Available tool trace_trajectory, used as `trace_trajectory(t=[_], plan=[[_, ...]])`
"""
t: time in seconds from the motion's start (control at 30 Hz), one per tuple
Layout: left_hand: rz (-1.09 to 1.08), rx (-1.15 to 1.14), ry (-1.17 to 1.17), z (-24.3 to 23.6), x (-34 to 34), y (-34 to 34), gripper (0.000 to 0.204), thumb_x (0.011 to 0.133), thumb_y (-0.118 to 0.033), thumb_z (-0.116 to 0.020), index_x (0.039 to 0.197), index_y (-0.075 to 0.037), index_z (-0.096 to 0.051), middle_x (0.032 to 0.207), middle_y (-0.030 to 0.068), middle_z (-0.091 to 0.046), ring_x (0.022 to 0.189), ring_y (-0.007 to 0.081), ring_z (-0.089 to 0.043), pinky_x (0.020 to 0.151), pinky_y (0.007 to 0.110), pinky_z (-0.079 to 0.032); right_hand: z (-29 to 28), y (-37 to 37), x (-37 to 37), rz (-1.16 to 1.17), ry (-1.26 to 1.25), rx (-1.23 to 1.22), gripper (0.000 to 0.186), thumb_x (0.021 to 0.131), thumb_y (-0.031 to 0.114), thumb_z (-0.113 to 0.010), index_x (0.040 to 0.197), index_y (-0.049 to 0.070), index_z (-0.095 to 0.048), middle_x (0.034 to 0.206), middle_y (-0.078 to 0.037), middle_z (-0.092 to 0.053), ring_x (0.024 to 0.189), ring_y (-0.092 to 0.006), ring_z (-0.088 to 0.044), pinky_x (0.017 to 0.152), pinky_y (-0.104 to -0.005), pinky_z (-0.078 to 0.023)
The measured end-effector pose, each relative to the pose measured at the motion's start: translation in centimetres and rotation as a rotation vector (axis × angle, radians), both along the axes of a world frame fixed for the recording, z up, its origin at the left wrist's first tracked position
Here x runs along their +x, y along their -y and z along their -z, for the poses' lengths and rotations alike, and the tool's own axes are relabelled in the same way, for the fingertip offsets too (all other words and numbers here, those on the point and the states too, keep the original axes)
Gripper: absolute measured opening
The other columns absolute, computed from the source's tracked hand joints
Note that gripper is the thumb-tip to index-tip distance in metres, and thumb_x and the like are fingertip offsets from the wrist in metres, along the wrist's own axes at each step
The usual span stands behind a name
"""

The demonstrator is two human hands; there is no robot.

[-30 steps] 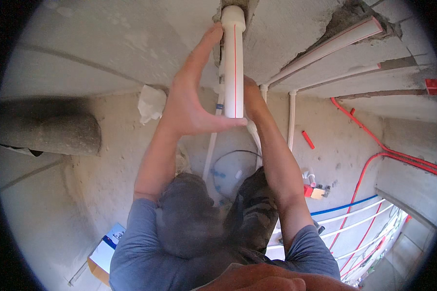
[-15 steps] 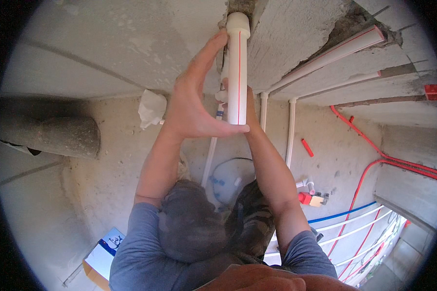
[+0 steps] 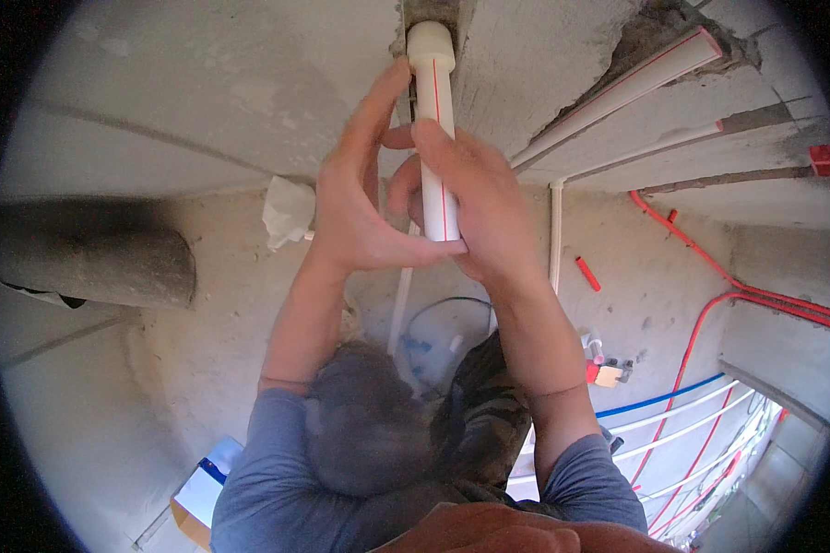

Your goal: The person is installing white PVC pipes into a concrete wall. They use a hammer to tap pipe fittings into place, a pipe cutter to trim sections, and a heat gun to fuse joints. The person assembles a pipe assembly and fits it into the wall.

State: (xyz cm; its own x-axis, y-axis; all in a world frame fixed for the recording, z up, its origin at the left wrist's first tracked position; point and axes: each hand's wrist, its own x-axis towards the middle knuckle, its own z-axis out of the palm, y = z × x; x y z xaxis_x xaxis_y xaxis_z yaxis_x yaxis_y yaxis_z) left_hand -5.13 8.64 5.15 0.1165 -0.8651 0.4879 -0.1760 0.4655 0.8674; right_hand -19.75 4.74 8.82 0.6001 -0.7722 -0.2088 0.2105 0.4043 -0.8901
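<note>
A short white plastic pipe (image 3: 431, 97) with a red stripe points toward me from a slot in the concrete wall. Its far end sits in a thicker cream fitting (image 3: 430, 44). My right hand (image 3: 491, 205) wraps around the pipe's near half from the right. Along the left side, my left hand (image 3: 349, 198) is spread wide: its thumb lies at the pipe's near end and a fingertip reaches the fitting. Some of my fingers are hidden behind the pipe.
White pipes (image 3: 632, 88) run in chases at the right. Red conduits (image 3: 692, 241) bend along the far right wall. A thick dark grey pipe (image 3: 101, 258) stands out at left, beside a white crumpled bag (image 3: 288, 212). A cardboard box (image 3: 203, 493) is at lower left.
My right hand has come up from behind the pipe and closed around it. The left hand keeps its spread along the pipe. The view has shifted slightly.
</note>
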Motion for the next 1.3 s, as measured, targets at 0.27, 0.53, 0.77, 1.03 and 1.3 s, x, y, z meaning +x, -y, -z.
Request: trace_trajectory(t=[0.27,0.53,0.77,1.03,1.3], plan=[[-0.005,-0.130,-0.033,0.0,-0.6,0.8,0.131,0.043,-0.019,-0.097,0.155,0.004,-0.033,0.156,0.0184,-0.042,0.146,0.0320,-0.041,0.123,0.044,-0.030,-0.4,0.5,1.1,0.105,0.026,0.001,0.038,0.103,0.037,-0.056,0.096,0.001,-0.067,0.054,-0.005,-0.056,0.043,-0.0128,-0.047,0.042,-0.0285,-0.034],[0.010,-0.110,-0.002,0.0,-0.5,0.4,0.138,0.041,-0.022,-0.101,0.156,0.004,-0.029,0.159,0.0201,-0.039,0.147,0.0302,-0.040,0.122,0.043,-0.030,-0.1,0.7,1.0,0.084,0.035,-0.012,0.038,0.104,0.037,-0.055,0.093,0.002,-0.065,0.054,-0.006,-0.056,0.042,-0.0141,-0.046,0.041,-0.0296,-0.033],[-0.001,-0.070,-0.011,-0.2,-0.3,0.3,0.137,0.040,-0.023,-0.101,0.155,0.006,-0.031,0.157,0.0187,-0.041,0.144,0.0289,-0.043,0.121,0.041,-0.031,-0.3,0.8,1.2,0.087,0.061,0.026,0.040,0.104,0.039,-0.055,0.092,0.002,-0.065,0.053,-0.007,-0.056,0.042,-0.0148,-0.048,0.041,-0.0299,-0.034],[-0.022,-0.066,-0.015,-0.3,-0.6,0.6,0.138,0.040,-0.026,-0.101,0.155,0.006,-0.031,0.157,0.0187,-0.042,0.144,0.0291,-0.043,0.121,0.041,-0.030,-0.3,1.1,1.3,0.100,0.033,-0.006,0.043,0.104,0.040,-0.054,0.089,0.002,-0.066,0.054,-0.007,-0.057,0.044,-0.0152,-0.050,0.043,-0.0293,-0.036],[-0.041,-0.090,0.007,-0.1,-0.6,0.6,0.136,0.041,-0.028,-0.100,0.154,0.006,-0.033,0.158,0.0206,-0.040,0.147,0.0341,-0.039,0.125,0.046,-0.025,1.9,4.6,0.1,0.534,-0.229,-0.753,0.027,0.101,0.025,-0.067,0.097,0.000,-0.076,0.076,-0.004,-0.072,0.065,-0.0079,-0.061,0.055,-0.0235,-0.049]])
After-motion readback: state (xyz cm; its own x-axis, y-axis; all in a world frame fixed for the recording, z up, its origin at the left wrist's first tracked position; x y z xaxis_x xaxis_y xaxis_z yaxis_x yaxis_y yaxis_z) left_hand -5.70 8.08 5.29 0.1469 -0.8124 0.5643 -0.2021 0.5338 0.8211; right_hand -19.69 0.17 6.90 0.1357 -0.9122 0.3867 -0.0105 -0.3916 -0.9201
